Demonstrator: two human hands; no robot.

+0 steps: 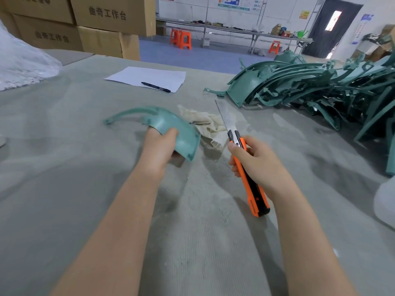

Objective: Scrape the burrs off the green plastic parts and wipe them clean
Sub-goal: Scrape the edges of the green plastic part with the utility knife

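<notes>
My left hand (159, 146) grips a curved green plastic part (171, 122) by its wide end, and its thin arm sweeps out to the left above the table. My right hand (254, 161) holds an orange and black utility knife (248, 174) with a long blade (226, 116) extended up and away, apart from the part. A crumpled beige cloth (205, 122) lies on the table between the part and the blade. A big heap of green plastic parts (316, 86) fills the right side.
The grey table surface (85, 189) carries a white sheet of paper (147, 77) with a black pen (156, 86) at the back. Cardboard boxes (100, 22) stand at the back left, beside a clear plastic bag (19, 63). Green shavings lie between my arms.
</notes>
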